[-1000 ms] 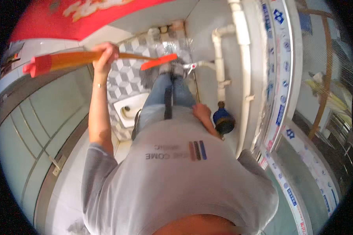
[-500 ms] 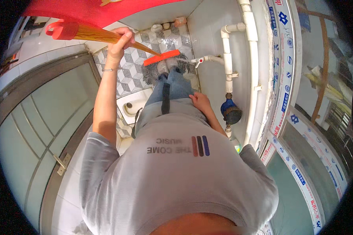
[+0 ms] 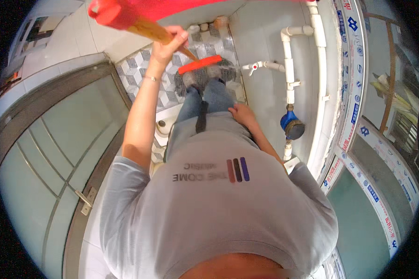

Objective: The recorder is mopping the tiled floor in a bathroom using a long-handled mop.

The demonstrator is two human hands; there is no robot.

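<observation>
My left hand (image 3: 170,43) is wrapped around the wood-patterned handle (image 3: 149,30) of a mop, below its red end cap (image 3: 108,13). The handle slants down to an orange bar (image 3: 200,64) with dark grey strands (image 3: 201,76) spread on the tiled floor around my feet. At my right thigh, my right hand (image 3: 243,114) is closed against the jeans (image 3: 219,96), near the shirt hem. Whether any cloth is pinched in its fingers is hidden.
A white squat toilet (image 3: 165,124) lies left of my legs. White pipes (image 3: 289,65) with a red-handled tap (image 3: 253,69) and a blue water meter (image 3: 292,125) line the right wall. A glazed door (image 3: 65,153) stands left. Small containers (image 3: 204,27) sit at the far wall.
My left hand and the mop handle's top have shifted right and away from me. The view has also shifted a little. My right hand stays at the thigh.
</observation>
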